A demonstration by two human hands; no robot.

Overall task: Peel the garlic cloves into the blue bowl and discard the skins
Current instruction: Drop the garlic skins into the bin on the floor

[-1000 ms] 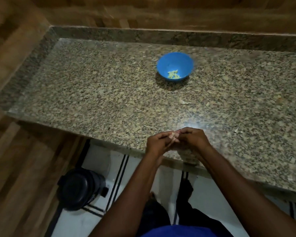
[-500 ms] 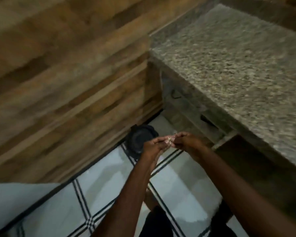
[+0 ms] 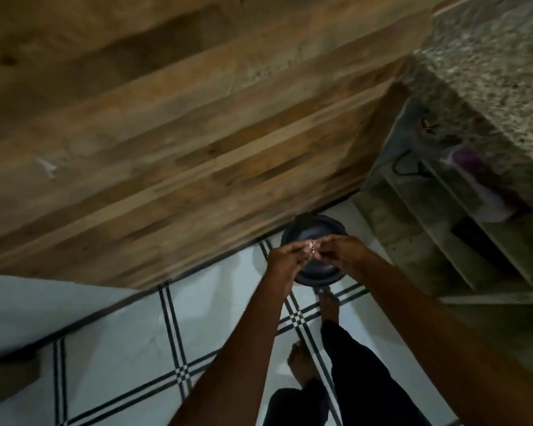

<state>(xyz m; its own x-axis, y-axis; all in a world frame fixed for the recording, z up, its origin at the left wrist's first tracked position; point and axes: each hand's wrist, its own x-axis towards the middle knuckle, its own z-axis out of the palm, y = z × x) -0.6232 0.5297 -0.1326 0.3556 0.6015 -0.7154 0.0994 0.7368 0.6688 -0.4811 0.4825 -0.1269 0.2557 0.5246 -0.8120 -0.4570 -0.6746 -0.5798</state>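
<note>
A: Holding the garlic clove [image 3: 312, 245] over the black bin [image 3: 316, 256] at centre frame; left hand [image 3: 285, 259] and right hand [image 3: 340, 252] both pinch it at the fingertips.

B: Advice?

A: Strip the skin directly above the bin so it drops in; keep hold of the clove.

B: Surroundings?

A: Granite counter [image 3: 493, 69] upper right, shelves [image 3: 443, 210] beneath, wood-look wall [image 3: 166, 133] behind. Bare feet near the bin. Blue bowl not in view.

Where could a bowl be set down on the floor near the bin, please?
Bare tile lies left of the black bin, bordered by the wooden wall. It is crowded around the bin: both hands, left and right, pinch a garlic clove above it, with feet and shelves alongside.
</note>
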